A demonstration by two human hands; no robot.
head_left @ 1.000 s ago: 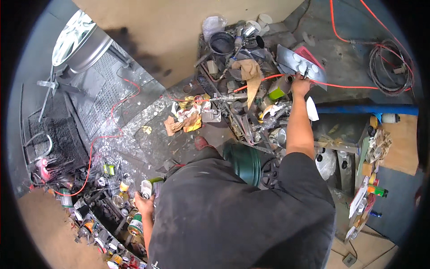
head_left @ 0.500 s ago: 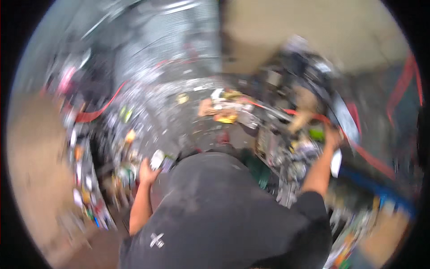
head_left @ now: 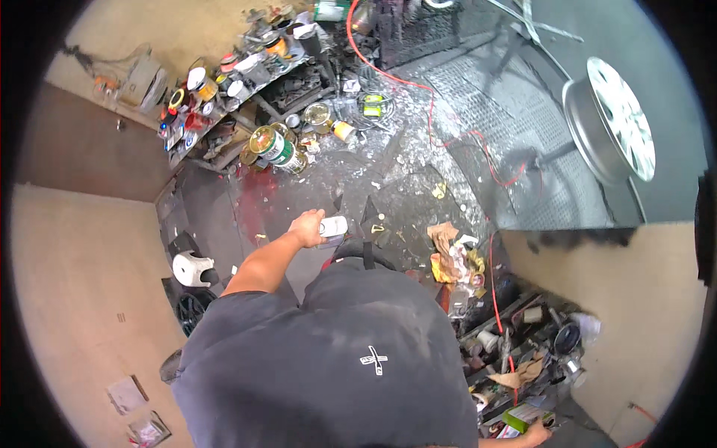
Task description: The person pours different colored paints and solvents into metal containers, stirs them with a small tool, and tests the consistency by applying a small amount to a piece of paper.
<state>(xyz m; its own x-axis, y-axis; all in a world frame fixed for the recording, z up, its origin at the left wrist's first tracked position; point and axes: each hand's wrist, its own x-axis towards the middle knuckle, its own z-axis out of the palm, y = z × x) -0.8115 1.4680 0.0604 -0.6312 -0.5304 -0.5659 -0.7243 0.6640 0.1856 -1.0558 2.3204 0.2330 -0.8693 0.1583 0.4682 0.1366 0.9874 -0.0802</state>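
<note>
My left hand [head_left: 306, 228] is closed around a small object with a white, rounded top [head_left: 334, 226], held out in front of my body above the dark floor. Its lower part looks greyish and see-through, so its exact kind is unclear. At the lower right, my right hand [head_left: 535, 433] reaches back to a cluttered bench and is at the edge of a green and white box [head_left: 523, 417]. Its fingers are small and partly hidden there; whether they grip the box cannot be made out. Brown crumpled paper [head_left: 529, 369] lies just beyond the box.
A silver wheel rim [head_left: 616, 123] hangs on a stand at the right. A red hose [head_left: 430, 112] snakes across the paint-spattered floor. Paint cans [head_left: 278, 148] stand by a crowded shelf [head_left: 280, 73] at the upper left. Crumpled paper and rubbish [head_left: 448, 257] lie right of my body.
The view has turned: the bench and my right hand have shifted to the lower right, and the wheel rim has come into view. My left hand still holds the white-topped object.
</note>
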